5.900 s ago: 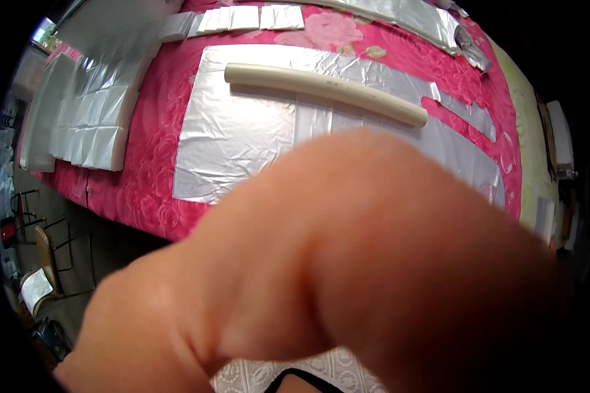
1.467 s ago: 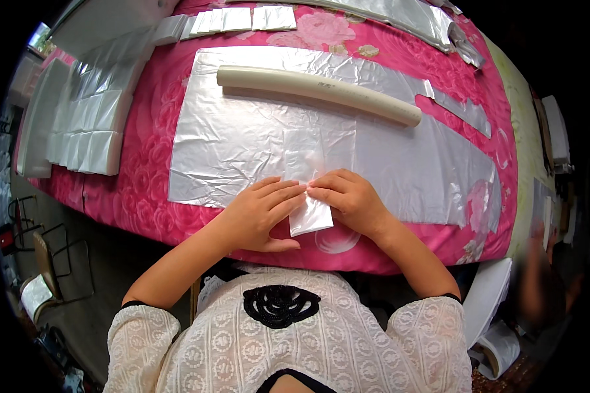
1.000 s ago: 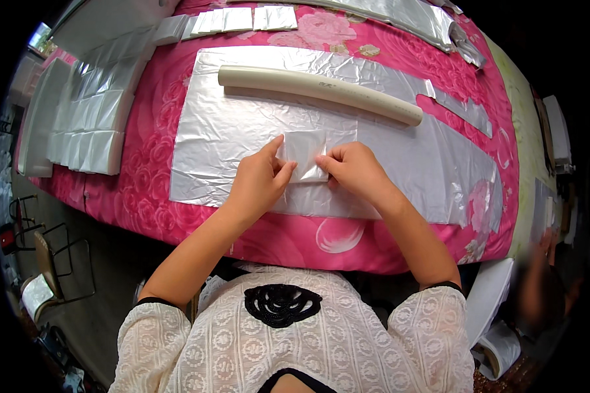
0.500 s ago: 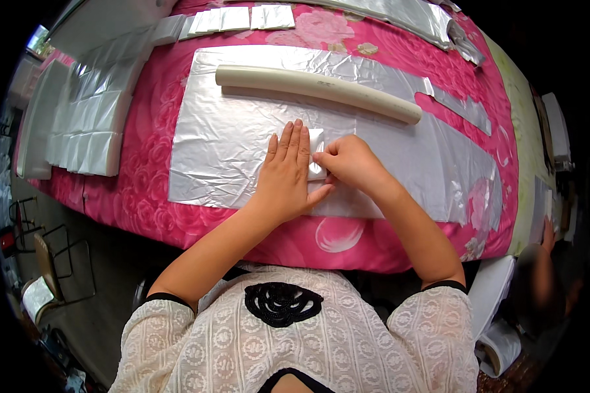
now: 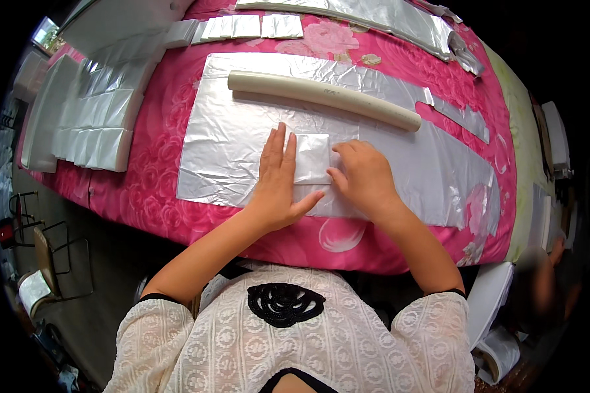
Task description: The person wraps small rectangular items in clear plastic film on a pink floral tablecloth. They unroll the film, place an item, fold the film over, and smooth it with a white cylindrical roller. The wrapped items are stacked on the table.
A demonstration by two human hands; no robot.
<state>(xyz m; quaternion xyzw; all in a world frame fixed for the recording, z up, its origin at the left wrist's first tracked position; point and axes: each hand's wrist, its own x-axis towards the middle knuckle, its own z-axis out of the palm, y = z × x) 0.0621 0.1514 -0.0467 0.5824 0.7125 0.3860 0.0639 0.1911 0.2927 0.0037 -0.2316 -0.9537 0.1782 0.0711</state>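
Between the hands [image 5: 275, 187] lies a folded plastic packet [image 5: 314, 157].

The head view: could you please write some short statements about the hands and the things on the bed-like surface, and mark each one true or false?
1. The small silvery square lies between the left hand and the right hand. True.
2. The left hand is clenched into a fist. False: its fingers are stretched out.
3. The cream tube rests on the silvery sheet. True.
4. The tube stands upright. False: it lies on its side.
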